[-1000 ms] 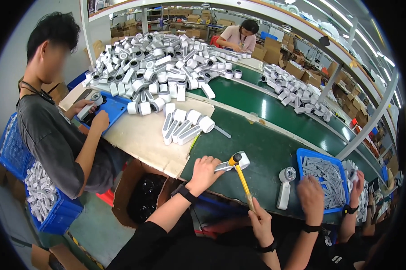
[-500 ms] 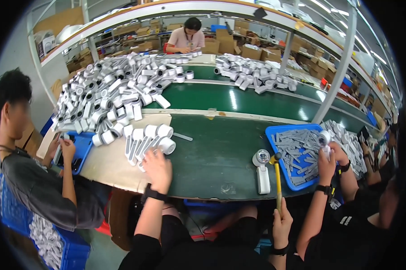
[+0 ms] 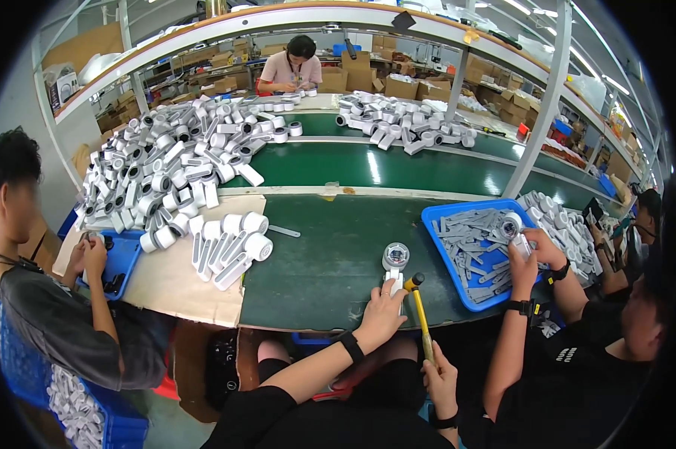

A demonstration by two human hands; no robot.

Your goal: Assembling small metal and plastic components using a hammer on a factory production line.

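Observation:
My left hand (image 3: 383, 313) is closed around the handle of a white round-headed handheld device (image 3: 396, 257), which lies on the green work surface with its clear-faced head pointing away from me. The fingers hide most of that handle. In my right hand (image 3: 441, 382) is a hammer (image 3: 422, 318) with a yellow shaft and a small black-ended head. It is held by the lower shaft, and its head is just right of the device's handle. Further left, several similar white devices (image 3: 237, 247) lie in a row, grey strips along their handles.
One loose grey strip (image 3: 284, 231) lies beside the row. A blue tray (image 3: 469, 303) of grey strips stands at right, where a co-worker's hands (image 3: 529, 258) hold another device. Large heaps of white devices (image 3: 166, 157) cover the far left. Another co-worker (image 3: 61, 299) sits at left.
My left hand has left the row of devices and moved right onto the single device's handle. The hammer stays in my right hand. The whole view has shifted slightly.

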